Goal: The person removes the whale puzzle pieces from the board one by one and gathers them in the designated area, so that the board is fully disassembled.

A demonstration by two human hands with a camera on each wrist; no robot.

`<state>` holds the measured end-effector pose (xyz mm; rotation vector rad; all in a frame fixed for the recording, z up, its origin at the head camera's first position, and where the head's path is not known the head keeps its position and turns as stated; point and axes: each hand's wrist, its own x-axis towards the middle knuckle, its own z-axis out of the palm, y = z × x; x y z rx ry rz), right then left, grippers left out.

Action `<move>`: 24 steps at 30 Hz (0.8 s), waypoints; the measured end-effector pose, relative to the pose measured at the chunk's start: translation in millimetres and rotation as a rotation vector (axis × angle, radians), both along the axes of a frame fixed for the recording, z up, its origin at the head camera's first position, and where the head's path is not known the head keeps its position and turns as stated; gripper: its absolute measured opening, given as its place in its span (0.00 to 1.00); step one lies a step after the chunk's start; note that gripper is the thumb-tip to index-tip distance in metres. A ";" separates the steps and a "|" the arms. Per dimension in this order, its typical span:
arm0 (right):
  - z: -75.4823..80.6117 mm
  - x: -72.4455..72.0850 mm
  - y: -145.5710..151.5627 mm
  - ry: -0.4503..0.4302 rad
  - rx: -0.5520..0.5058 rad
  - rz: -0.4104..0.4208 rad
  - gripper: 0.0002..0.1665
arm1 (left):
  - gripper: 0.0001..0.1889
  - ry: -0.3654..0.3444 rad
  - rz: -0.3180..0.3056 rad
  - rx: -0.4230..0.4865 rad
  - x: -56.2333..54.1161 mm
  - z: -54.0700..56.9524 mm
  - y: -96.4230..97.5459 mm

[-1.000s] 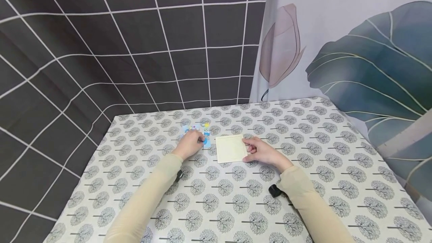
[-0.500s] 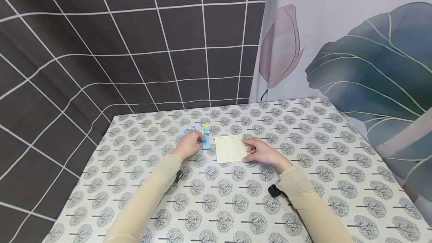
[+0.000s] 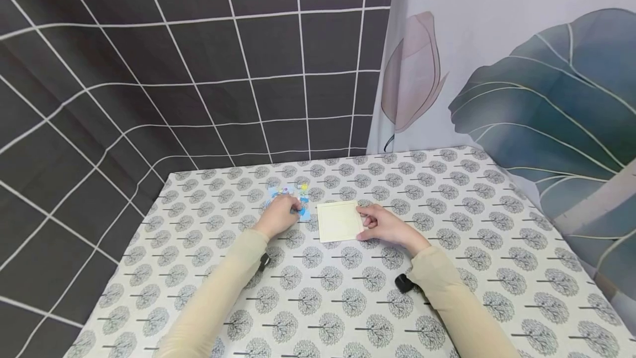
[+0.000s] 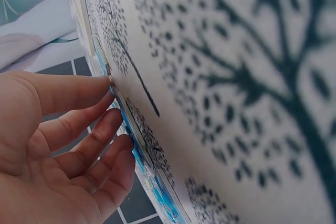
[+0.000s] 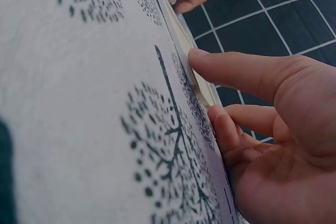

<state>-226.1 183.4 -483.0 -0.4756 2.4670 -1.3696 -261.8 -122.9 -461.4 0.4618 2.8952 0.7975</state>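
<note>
My right hand (image 3: pixel 390 227) grips the right edge of a flat cream square puzzle tray (image 3: pixel 339 221) with a raised rim, which lies on the table. In the right wrist view the thumb sits at the near corner of the tray (image 5: pixel 184 40), with the other fingers bent beyond it. To the left, my left hand (image 3: pixel 279 215) reaches over several thin light-blue puzzle pieces (image 3: pixel 304 216), and its palm hides part of them. Its thumb and index fingertip pinch at a blue puzzle piece (image 4: pixel 127 124) flat on the cloth in the left wrist view.
A white tablecloth (image 3: pixel 328 303) with grey tree prints covers the table. A small yellow sun-shaped print (image 3: pixel 304 187) shows at the back of the pieces. Behind the table hang a dark checked curtain (image 3: pixel 208 70) and a pale floral curtain (image 3: pixel 447 43).
Both hands stay nearly where they were, with the tray and the pieces in the same places. The head view has tilted very slightly.
</note>
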 end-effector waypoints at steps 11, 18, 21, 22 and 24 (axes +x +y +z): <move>19.3 -1.4 34.4 0.086 0.048 -0.051 0.39 | 0.16 0.135 0.017 0.067 -0.4 9.2 -13.4; 77.6 9.3 79.6 0.380 0.074 -0.333 0.37 | 0.23 0.347 0.041 0.103 13.4 55.8 -59.1; 97.9 19.6 98.7 0.551 0.073 -0.486 0.36 | 0.24 0.512 0.090 0.087 23.2 72.3 -80.6; 101.7 23.3 104.8 0.606 0.080 -0.531 0.37 | 0.25 0.566 0.109 0.077 27.1 76.8 -86.9; 104.6 30.7 116.3 0.688 0.114 -0.601 0.39 | 0.26 0.663 0.139 0.050 34.8 84.3 -97.7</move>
